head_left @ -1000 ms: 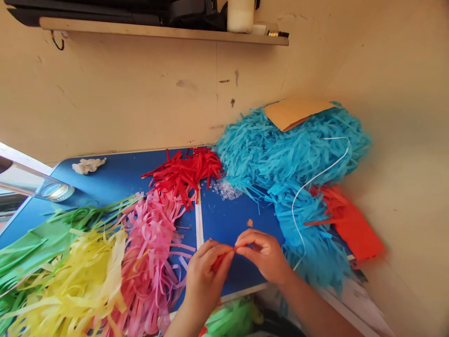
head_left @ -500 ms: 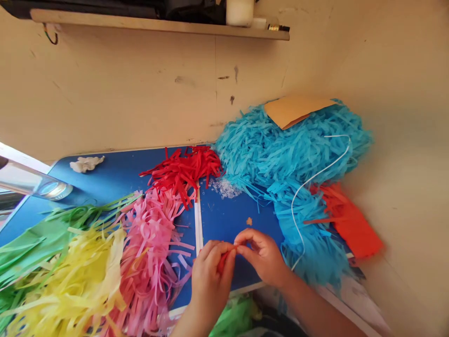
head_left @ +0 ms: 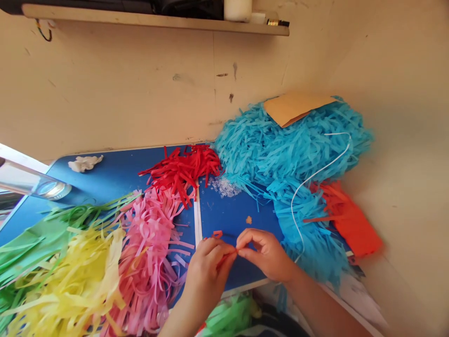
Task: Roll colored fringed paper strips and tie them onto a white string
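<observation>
Both my hands meet over the near edge of the blue table [head_left: 115, 175]. My left hand [head_left: 206, 274] and my right hand [head_left: 268, 255] are closed in pinches on a thin red paper strip [head_left: 224, 256] held between their fingertips. A small curl of red paper [head_left: 217, 233] shows just above my left fingers. Close to my left hand lies a pile of pink paper strips [head_left: 154, 248]. A heap of red paper strips [head_left: 185, 171] lies further back. A big mound of light blue paper strips [head_left: 291, 150] fills the space right of my right hand.
Yellow strips [head_left: 77, 281] and green strips [head_left: 42, 238] cover the left. A brown card [head_left: 293, 107] and a white cord [head_left: 312, 178] lie on the blue mound, orange paper [head_left: 351, 224] beside it. A crumpled white scrap [head_left: 84, 163] and a clear tube [head_left: 31, 182] sit far left. A shelf [head_left: 157, 21] hangs above.
My hands stay pinched on the red strip and shifted slightly. A small red curl now shows above my left fingers. The view tilted up a little.
</observation>
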